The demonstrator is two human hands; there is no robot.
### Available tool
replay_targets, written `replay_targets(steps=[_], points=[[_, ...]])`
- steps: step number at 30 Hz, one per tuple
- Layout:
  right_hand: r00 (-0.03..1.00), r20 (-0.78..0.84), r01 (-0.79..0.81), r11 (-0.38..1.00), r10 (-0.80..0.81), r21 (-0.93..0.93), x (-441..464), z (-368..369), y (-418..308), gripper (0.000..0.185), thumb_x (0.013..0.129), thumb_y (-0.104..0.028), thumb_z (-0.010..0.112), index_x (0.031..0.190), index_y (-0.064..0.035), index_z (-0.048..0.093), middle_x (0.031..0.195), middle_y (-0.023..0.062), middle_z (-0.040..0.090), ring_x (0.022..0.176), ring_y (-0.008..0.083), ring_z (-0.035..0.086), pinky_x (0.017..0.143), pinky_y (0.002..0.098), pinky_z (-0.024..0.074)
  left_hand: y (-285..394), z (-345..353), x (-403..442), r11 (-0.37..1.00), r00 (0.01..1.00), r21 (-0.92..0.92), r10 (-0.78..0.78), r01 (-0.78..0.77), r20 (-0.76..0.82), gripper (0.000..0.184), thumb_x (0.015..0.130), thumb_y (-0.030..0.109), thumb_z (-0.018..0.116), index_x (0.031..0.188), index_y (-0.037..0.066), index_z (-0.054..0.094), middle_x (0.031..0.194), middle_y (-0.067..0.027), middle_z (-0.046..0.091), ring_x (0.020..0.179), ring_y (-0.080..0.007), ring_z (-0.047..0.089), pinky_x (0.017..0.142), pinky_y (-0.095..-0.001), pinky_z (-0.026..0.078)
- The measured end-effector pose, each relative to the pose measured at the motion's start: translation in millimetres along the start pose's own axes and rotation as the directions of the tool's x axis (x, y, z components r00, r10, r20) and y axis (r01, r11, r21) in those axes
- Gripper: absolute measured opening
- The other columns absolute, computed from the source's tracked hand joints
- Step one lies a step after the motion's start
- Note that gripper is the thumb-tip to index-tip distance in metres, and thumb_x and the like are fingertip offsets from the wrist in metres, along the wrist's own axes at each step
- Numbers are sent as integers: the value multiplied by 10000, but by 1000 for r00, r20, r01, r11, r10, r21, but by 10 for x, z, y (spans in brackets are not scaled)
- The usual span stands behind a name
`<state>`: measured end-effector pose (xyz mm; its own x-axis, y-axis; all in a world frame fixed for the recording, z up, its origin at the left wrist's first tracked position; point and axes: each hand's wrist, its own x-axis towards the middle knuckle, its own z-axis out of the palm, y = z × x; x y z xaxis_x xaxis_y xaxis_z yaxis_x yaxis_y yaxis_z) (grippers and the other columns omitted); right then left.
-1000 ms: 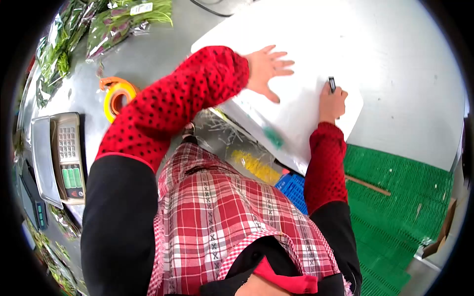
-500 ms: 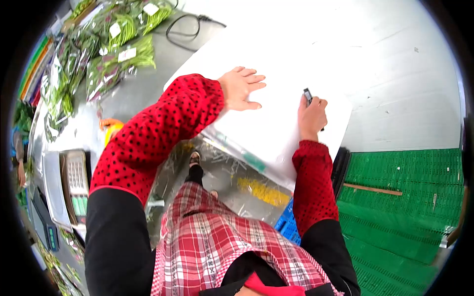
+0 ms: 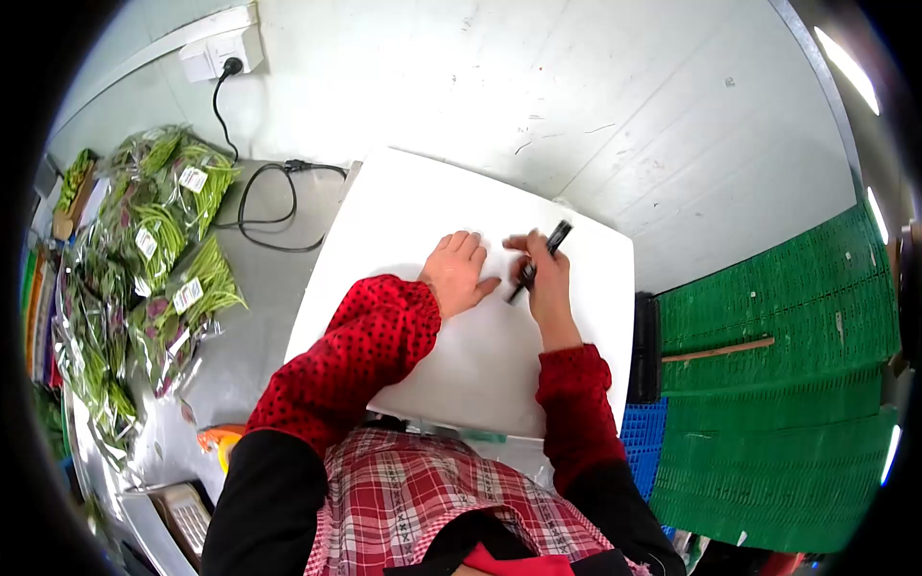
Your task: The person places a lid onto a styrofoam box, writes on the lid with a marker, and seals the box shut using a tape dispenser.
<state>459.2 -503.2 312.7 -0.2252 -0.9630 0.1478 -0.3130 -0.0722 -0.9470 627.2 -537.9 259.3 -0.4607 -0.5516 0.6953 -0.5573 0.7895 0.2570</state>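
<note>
A large white board (image 3: 461, 370) with a smooth, unmarked-looking surface lies in front of me, against the wall. My left hand (image 3: 457, 273) rests flat on it, palm down, thumb pointing right. To its right, my right hand (image 3: 544, 278) grips a black marker (image 3: 559, 233) that slants with one end up to the right and the other down toward the board. Some fingers of the right hand are blurred, and I cannot tell whether the marker touches the surface.
Bagged green vegetables (image 3: 158, 245) with white labels lie on the metal table (image 3: 274, 197) at left. A black cable (image 3: 240, 206) runs from a wall socket (image 3: 223, 53). Bottom left is a scale (image 3: 182, 518). Green crates (image 3: 768, 384) and a blue crate (image 3: 643, 437) stand at right.
The view has tilted up, showing the wall and socket. My right hand has moved closer to my left, and the marker is now slanted with more of it showing. My left hand stays flat.
</note>
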Motion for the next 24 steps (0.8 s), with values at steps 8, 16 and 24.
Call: replay_targets(steps=[8,16,24], points=[[992,61,81,935,-108,344,-239,93,160,571,1005,-456,433,938,53,684,835,72,619,817,156,547,779,308,433,467,82,-117,966,989,-218,-150,141,-22,400,756,178,749,1062,23,545,1008,-136,606,943,-339,585,829,-443,468],[963,-138,-177,926,233,335,-180,-74,179,633,917,-587,543,584,-49,574,454,-15,415,363,107,394,369,252,281,523,79,-152,999,997,12,35,-34,-70,311,754,215,777,696,73,507,593,-80,472,646,-270,493,675,-385,388],[981,-97,-72,782,167,619,219,-91,197,513,993,-494,482,1081,-13,637,641,28,554,457,97,417,429,255,356,522,44,-184,994,996,72,87,-85,-23,297,783,260,749,686,59,553,646,-75,527,688,-266,494,727,-376,407]])
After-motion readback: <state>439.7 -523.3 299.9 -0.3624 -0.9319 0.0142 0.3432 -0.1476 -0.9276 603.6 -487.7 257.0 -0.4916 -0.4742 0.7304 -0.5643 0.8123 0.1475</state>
